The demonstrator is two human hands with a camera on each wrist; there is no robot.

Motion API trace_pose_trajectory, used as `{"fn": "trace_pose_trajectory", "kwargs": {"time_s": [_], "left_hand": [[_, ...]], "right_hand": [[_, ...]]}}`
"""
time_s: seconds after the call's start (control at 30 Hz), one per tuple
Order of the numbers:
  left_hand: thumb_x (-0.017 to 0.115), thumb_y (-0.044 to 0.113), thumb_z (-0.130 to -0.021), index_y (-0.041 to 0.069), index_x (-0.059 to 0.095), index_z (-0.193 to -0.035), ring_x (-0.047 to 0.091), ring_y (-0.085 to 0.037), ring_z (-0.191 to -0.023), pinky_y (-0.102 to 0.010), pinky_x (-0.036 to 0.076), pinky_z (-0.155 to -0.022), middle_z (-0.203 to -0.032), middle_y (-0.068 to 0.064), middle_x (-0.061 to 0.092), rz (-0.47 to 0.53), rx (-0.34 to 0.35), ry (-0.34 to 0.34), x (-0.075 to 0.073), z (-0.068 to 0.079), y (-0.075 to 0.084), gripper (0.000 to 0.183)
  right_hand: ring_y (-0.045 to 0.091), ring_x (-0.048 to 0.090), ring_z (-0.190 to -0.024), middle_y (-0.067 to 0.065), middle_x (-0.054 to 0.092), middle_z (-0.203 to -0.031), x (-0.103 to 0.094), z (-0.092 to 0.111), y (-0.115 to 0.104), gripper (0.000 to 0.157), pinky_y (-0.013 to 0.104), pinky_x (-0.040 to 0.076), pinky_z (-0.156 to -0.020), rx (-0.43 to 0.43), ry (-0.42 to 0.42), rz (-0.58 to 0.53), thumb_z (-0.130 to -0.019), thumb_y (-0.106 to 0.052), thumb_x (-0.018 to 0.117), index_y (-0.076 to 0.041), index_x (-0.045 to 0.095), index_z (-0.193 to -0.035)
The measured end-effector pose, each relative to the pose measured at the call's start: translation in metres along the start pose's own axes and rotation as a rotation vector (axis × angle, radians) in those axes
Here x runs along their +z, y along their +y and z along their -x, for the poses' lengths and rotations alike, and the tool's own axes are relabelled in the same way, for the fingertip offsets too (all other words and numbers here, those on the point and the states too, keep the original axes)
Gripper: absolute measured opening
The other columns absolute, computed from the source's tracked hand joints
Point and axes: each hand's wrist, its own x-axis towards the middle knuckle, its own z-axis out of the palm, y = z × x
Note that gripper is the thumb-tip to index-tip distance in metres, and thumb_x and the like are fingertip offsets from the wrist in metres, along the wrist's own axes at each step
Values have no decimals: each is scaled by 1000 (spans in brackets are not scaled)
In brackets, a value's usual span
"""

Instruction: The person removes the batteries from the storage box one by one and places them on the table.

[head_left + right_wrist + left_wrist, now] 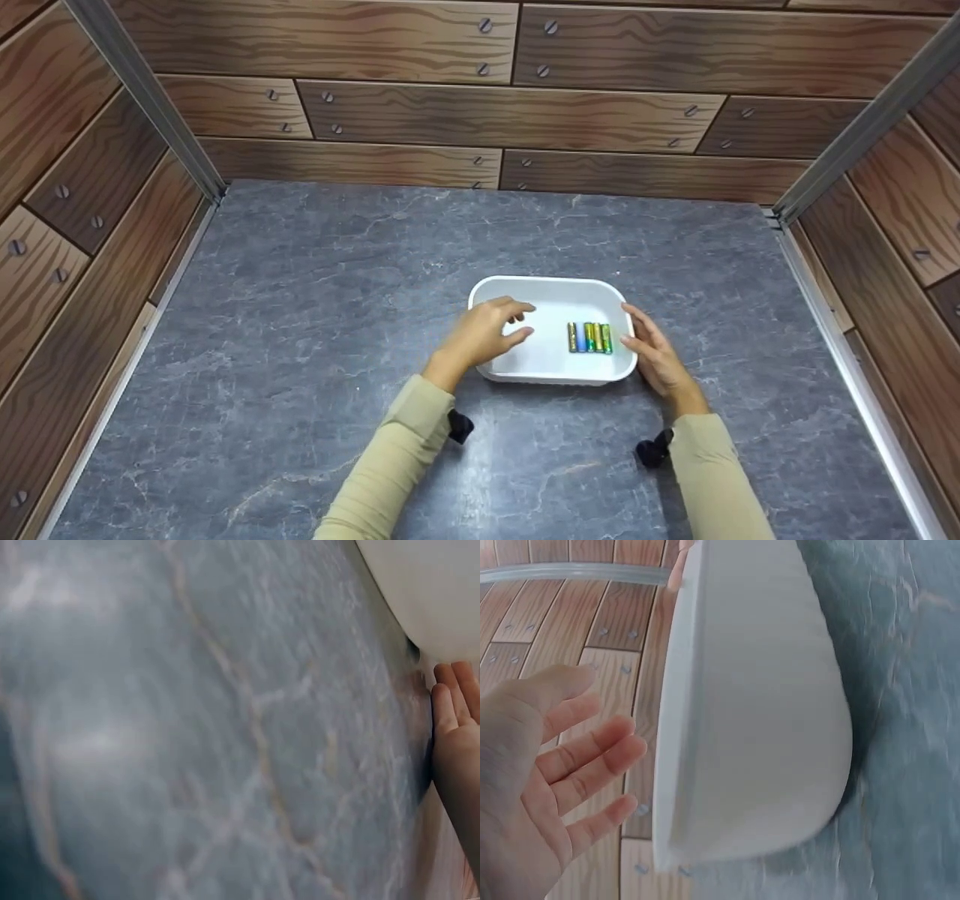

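Observation:
A white plastic tub (536, 360) with rounded corners stands on the grey surface. Inside it, several batteries (589, 337) lie side by side in a row toward the right, mostly green and gold, with a blue one among them. My left hand (484, 330) hovers over the tub's left rim, fingers and thumb apart with nothing between them. The left wrist view also shows this hand (562, 772) loosely spread beside the tub's wall (757, 712). At the right end, my right hand (660, 364) holds the rim, thumb over the edge and several fingers along the outer wall.
The grey marbled tabletop (315, 300) extends around the tub. Wood-patterned panels (420, 112) rise at the back and both sides, with metal rails (840, 360) along the edges. Each wrist carries a small black camera (460, 426).

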Motion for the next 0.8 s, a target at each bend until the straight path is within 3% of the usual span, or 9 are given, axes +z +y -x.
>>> {"fn": "trace_pose_trajectory", "kwargs": {"time_s": [0.33,0.6,0.8], "left_hand": [[64,33,-92,14,65,-123,68,-19,-91,-31,53,-80,-101,-5,71,1,-48,-86,26,-13,2,37],[66,42,-88,18,64,-125,66,-16,-89,-29,52,-77,-103,-2,71,-12,-144,-160,39,-21,5,44],[71,45,-83,24,64,-125,64,-13,-85,-25,49,-69,-99,2,71,-34,-202,-190,50,-33,13,47]], "right_hand": [[0,52,-119,-22,52,-132,3,-3,1,56,20,47,-96,12,-11,-14,-93,2,50,-21,38,-144],[-1,52,-118,-22,52,-130,4,-2,1,56,20,47,-95,42,17,-16,-94,2,49,-23,39,-143],[0,52,-118,-21,52,-129,1,0,0,57,20,48,-94,44,24,-3,-94,2,48,-18,34,-146]]}}
